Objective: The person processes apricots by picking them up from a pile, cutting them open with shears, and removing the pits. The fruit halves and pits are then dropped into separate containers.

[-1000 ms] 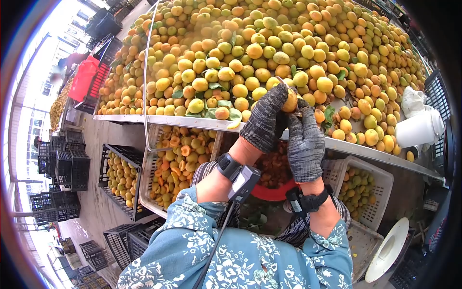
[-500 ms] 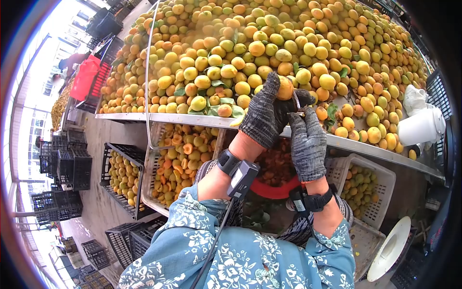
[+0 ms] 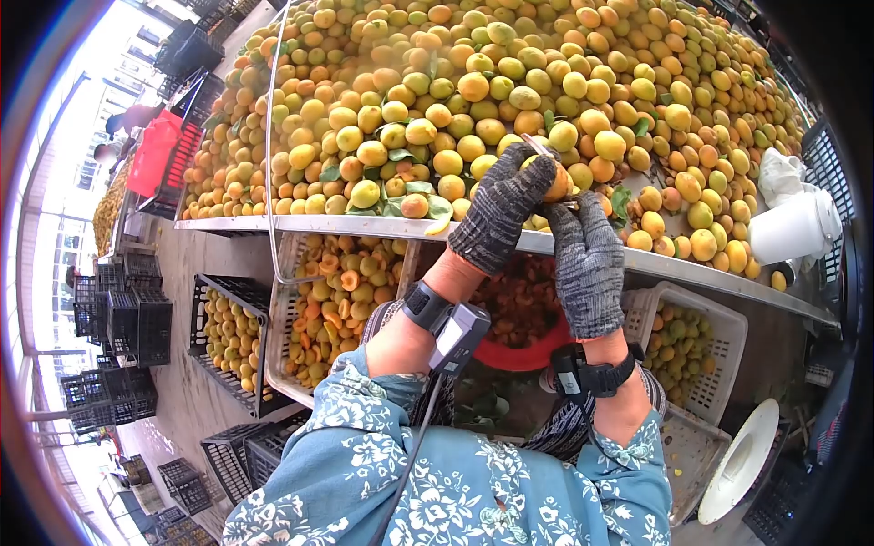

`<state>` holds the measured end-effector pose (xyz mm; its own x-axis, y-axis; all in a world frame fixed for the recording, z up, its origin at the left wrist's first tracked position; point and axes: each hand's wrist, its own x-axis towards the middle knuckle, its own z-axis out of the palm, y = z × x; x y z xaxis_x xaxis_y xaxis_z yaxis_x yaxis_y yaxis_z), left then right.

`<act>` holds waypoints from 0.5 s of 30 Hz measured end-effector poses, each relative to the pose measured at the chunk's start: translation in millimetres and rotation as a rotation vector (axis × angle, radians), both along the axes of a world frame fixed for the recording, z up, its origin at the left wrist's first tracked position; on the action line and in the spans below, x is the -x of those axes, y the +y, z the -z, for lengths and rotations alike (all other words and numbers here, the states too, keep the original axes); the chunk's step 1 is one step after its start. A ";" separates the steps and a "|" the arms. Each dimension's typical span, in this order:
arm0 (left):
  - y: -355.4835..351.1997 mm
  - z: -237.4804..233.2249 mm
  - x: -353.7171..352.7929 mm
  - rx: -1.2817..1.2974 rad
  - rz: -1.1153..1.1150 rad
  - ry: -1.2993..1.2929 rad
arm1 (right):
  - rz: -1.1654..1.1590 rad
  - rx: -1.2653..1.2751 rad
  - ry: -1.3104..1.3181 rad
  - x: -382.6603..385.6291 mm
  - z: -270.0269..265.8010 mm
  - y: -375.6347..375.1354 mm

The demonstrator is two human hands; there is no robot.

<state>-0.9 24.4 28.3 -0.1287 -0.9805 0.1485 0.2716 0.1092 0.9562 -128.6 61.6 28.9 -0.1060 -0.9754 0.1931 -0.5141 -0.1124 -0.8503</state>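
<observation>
My left hand (image 3: 506,211), in a dark grey knitted glove, is closed around an apricot (image 3: 558,185) above the front edge of the table. A thin, light strip (image 3: 537,146) sticks out past the left fingertips, beside the fruit; its kind is not clear. Against the lower right side of the same apricot, my right hand (image 3: 585,264), gloved alike, pinches its fingers together. Whatever those fingers hold is mostly hidden. Behind both hands a large heap of apricots (image 3: 419,132) with some green leaves covers the metal-edged table (image 3: 355,224).
Under the table stand a crate of halved apricots (image 3: 341,305), a red tub (image 3: 519,355) with dark pieces inside, and a pale crate (image 3: 719,391) of fruit. A white bucket (image 3: 790,229) sits at the table's right end. Black crates (image 3: 137,323) are stacked leftward.
The left hand has turned over the apricot, so its fingers now cover more of the fruit. The thin strip now shows beyond the left fingertips. The right hand stays close, slightly lower.
</observation>
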 end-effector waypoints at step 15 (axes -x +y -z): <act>1.1 6.7 18.3 -0.572 0.086 0.496 | -0.003 0.044 -0.137 -0.6 8.2 -9.8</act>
